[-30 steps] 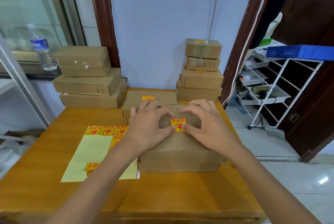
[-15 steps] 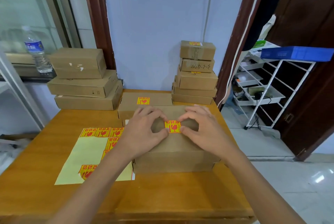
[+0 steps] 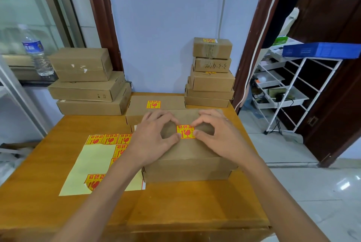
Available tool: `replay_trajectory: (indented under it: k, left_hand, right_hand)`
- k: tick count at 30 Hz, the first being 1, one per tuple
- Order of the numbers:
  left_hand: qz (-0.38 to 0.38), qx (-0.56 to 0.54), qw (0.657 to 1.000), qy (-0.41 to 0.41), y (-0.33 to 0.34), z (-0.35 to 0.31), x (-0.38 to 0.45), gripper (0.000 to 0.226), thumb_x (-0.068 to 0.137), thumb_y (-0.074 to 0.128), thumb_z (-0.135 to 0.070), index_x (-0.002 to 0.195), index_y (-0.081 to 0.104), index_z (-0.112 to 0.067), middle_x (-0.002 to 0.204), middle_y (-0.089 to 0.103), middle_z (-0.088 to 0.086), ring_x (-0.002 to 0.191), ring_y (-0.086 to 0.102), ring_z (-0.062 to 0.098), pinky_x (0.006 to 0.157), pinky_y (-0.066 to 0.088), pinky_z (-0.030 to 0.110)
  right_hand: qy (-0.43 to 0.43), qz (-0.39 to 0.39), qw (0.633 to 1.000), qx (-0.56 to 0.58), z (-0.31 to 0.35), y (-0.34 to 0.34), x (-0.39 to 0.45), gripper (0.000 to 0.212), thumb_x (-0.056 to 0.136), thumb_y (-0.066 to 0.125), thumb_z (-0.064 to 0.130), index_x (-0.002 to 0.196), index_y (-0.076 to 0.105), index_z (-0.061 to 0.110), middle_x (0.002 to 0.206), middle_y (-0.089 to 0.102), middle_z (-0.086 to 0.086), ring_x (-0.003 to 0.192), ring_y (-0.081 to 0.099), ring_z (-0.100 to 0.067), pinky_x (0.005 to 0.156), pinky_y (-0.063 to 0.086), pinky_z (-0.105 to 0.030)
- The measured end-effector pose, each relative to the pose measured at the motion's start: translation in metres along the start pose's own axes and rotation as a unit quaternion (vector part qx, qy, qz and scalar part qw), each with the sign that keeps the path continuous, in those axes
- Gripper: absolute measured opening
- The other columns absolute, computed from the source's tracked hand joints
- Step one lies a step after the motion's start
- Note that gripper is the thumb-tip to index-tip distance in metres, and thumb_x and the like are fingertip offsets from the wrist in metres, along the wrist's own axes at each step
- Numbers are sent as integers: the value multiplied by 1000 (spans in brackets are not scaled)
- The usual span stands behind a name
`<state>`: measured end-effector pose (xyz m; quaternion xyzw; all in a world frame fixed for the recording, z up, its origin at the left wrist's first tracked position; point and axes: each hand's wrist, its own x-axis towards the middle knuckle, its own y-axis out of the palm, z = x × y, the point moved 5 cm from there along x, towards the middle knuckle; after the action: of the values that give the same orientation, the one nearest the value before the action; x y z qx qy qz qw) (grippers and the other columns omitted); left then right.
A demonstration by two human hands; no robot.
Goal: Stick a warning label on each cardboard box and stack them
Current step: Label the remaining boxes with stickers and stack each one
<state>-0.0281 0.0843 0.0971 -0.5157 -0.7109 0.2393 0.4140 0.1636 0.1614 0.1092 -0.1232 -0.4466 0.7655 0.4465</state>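
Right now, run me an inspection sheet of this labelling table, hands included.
Surface: wooden table, boxes along its far edge.
Job's things: near box with warning label on top; labelled box behind it; label sheet; left stack; right stack.
Clutter: water bottle on the sill.
Grippers: left hand and right hand press the label's edges with fingertips.
Cables: white cable down the door frame.
Surroundings: white rack, blue box on top.
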Motion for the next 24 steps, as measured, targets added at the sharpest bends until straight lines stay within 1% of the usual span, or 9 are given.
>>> replay_trajectory:
  k: [4, 5, 8, 10, 14, 17, 19, 21, 24]
  left_hand:
    - [6, 3, 1000, -4, 0, -1, 0, 37, 85, 53, -62, 118, 54, -46, 134, 49, -19, 132, 36, 10, 107, 41, 46]
    - [6, 3, 1000, 0, 0, -1, 0, 34, 86, 53, -61, 116, 56, -45, 133, 49, -18, 132, 35, 11, 107, 41, 47]
    - [7, 3, 1000, 0, 0, -1, 1, 17, 90, 61, -53, 104, 60, -44, 133, 50, -18, 132, 34, 10, 109, 39, 47]
    - [9, 2, 1000, -5, 1, -2, 2, 14, 89, 64, -50, 99, 59, -42, 134, 49, -19, 132, 33, 9, 110, 38, 45]
    - [6, -7, 1000, -1, 1, -1, 2, 10, 91, 65, -45, 98, 61, -40, 133, 49, -19, 132, 33, 9, 108, 39, 51]
    - [5, 1, 1000, -4, 1, 0, 1, 4, 95, 61, -39, 99, 59, -40, 134, 48, -20, 133, 32, 9, 106, 41, 54]
    - [10, 20, 1000, -10, 2, -2, 2, 2, 98, 56, -40, 99, 57, -41, 133, 47, -19, 131, 33, 9, 105, 42, 53]
    - [12, 34, 999, -13, 3, -5, 3, 3, 100, 53, -41, 98, 55, -41, 131, 47, -18, 129, 33, 9, 102, 44, 52]
    - [14, 42, 999, -21, 2, -6, 3, 5, 99, 55, -44, 99, 54, -39, 130, 47, -17, 128, 33, 8, 102, 44, 48]
  right_hand:
    - [0, -11, 1000, 12, -2, -1, 0, 14, 95, 70, 41, 108, 70, 44, 142, 50, 25, 137, 42, -3, 104, 41, -42]
    - [1, -13, 1000, 11, -3, 0, 0, 13, 94, 71, 41, 107, 71, 44, 142, 50, 25, 137, 43, -3, 104, 42, -43]
    - [-1, -16, 1000, 0, -3, 2, 1, 10, 92, 72, 42, 102, 71, 43, 140, 50, 26, 135, 44, -3, 103, 43, -43]
    - [-1, -16, 1000, -9, -3, 2, 2, 9, 91, 71, 42, 100, 71, 42, 137, 50, 28, 133, 45, -3, 100, 44, -40]
    - [-7, -13, 1000, -13, -4, 3, 3, 10, 92, 69, 44, 102, 70, 43, 137, 49, 29, 134, 44, -3, 103, 45, -45]
    - [-2, -18, 1000, 0, -5, 2, 2, 13, 95, 65, 49, 105, 70, 43, 137, 50, 27, 134, 44, -3, 103, 45, -46]
    - [-3, -27, 1000, -11, -4, 2, 1, 19, 96, 61, 54, 109, 69, 41, 136, 51, 24, 130, 47, -4, 99, 48, -44]
    - [-6, -27, 999, -40, -3, 3, 2, 24, 97, 59, 56, 114, 65, 41, 133, 50, 22, 126, 48, -4, 92, 50, -37]
    - [-9, -23, 996, -85, -2, 6, 3, 28, 96, 59, 59, 118, 60, 42, 131, 48, 20, 121, 49, -5, 85, 51, -34]
